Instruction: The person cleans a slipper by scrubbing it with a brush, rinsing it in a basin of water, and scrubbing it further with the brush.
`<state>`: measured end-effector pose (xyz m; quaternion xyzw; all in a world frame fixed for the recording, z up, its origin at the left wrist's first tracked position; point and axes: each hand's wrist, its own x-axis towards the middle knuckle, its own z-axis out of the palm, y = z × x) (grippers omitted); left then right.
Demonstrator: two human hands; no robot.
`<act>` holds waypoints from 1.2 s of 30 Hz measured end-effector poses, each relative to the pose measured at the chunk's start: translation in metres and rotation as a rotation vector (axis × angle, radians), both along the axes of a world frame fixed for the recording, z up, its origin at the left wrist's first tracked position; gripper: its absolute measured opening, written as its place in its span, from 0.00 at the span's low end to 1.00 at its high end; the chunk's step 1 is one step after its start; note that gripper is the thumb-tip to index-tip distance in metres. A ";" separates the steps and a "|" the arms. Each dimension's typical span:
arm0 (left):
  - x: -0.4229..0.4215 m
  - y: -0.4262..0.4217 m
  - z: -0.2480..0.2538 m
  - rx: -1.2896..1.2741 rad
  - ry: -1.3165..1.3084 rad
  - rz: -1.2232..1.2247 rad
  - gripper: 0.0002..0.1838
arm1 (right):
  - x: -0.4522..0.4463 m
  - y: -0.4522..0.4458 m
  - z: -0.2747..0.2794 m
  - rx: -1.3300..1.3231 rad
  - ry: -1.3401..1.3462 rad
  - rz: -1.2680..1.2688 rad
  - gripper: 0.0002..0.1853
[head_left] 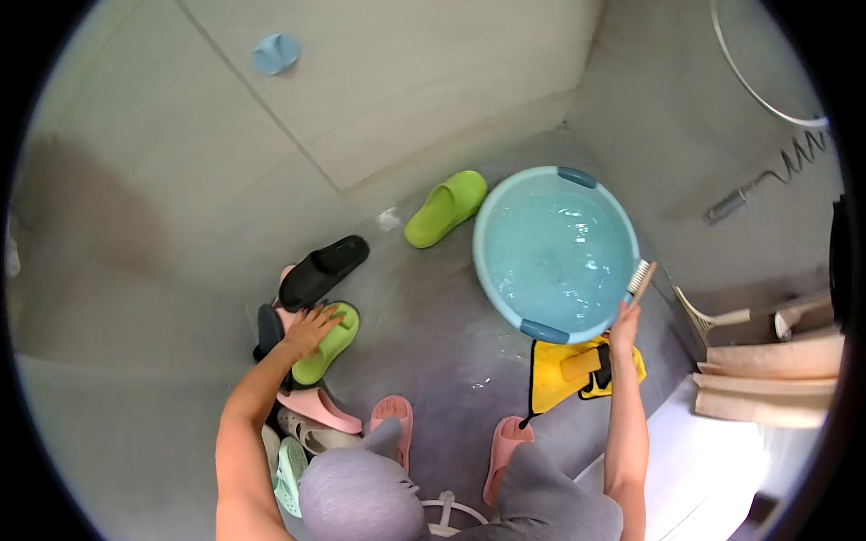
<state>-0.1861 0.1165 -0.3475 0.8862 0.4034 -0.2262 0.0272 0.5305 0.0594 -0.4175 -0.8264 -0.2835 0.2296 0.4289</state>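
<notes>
My left hand point(311, 332) rests on a green slipper point(336, 347) at the left, its fingers spread over the slipper's upper. Beside it lie a black slipper point(323, 272) and a pink slipper point(320, 410). In my right hand point(624, 326) is a brush point(642, 281) with pale bristles, held upright by the rim of a light blue basin point(483, 261) of water. Under my right wrist, a yellow cloth item point(550, 383) with black edging lies on the floor. Another green slipper point(446, 209) lies left of the basin.
Pink slippers point(510, 442) are on my feet. A mint clog point(289, 476) and a beige clog point(316, 433) lie at the lower left. A coiled hose point(794, 160) hangs on the right wall, above a pale-handled tool point(713, 316). A blue knob point(276, 54) is on the far wall.
</notes>
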 end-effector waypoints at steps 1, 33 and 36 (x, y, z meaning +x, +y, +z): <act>0.003 0.001 0.001 0.005 -0.008 -0.034 0.55 | -0.015 0.004 0.021 -0.049 0.056 -0.025 0.18; 0.502 0.090 -0.044 0.012 -0.382 -0.286 0.47 | -0.112 -0.196 0.008 -0.395 -0.622 0.360 0.31; 0.503 0.107 -0.058 -0.209 -0.389 -0.164 0.48 | -0.106 -0.189 0.010 -0.432 -0.661 0.355 0.32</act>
